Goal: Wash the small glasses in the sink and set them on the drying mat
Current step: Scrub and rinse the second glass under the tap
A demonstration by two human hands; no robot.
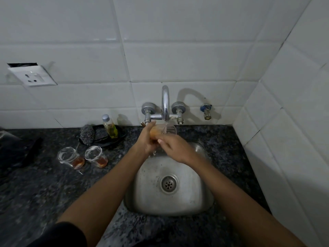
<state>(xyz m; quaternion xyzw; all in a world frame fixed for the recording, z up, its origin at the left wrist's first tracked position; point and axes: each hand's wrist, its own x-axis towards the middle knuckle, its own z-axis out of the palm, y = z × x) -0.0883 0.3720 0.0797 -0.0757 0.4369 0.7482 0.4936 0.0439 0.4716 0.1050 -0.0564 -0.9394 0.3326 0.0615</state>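
Low in the frame, two bare forearms reach up from the bottom corners over the steel sink point(201, 198), whose basin holds no glasses; only the drain point(169, 183) shows at its middle. The forearms meet just above centre, under the tap point(165, 104).

The left hand point(146, 141) is curled round a small glass point(168, 130), gripping it by the lower part and tipping its mouth toward the spout, so that the thin stream of water falls into it. An orange-brown tint shows inside the glass near the palm, so I judge it not yet clean. The right hand point(175, 148) lies just beside and below the left, fingers bent toward the glass base. Whether it pinches the glass or only steadies the other hand cannot be told from here.

At mid-left of the frame, on the dark counter point(53, 193), stand two more glasses point(70, 156) point(96, 158), upright and close together, each with brownish dregs at the bottom. They look untouched.

Farther back, left of the tap, a dark dish point(121, 138) holds scrubbers point(87, 135) and a small bottle point(109, 126) of yellow liquid.

No drying mat can be made out anywhere, and no washed glass is set aside. By my judgement the task is at its start: the first glass is being rinsed, two wait, and none has been placed.
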